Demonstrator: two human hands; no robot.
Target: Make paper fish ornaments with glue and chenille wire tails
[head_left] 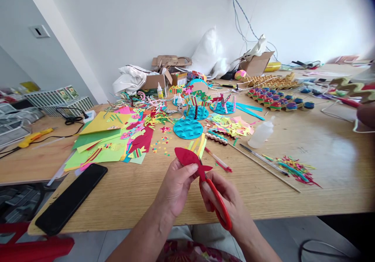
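Note:
Between the thumb and fingers of my left hand [178,182] is a dark red paper fish [186,156], its pointed body to the left and its tail to the right. My right hand [227,199] grips scissors with red handles [221,207]. Their blades meet the paper near the tail, partly hidden behind it. Just beyond the fish lie yellow and green paper strips [201,144]. A red-tipped pen [219,160] rests on the table to the right of them.
Left of me lie a black phone [73,199] and stacked coloured paper [99,140]. Blue scalloped discs [188,128] stand mid-table. To the right are a translucent bottle [261,133], a wooden stick [263,168] and paper scraps [297,170]. A blurred hand [366,115] shows at the right edge.

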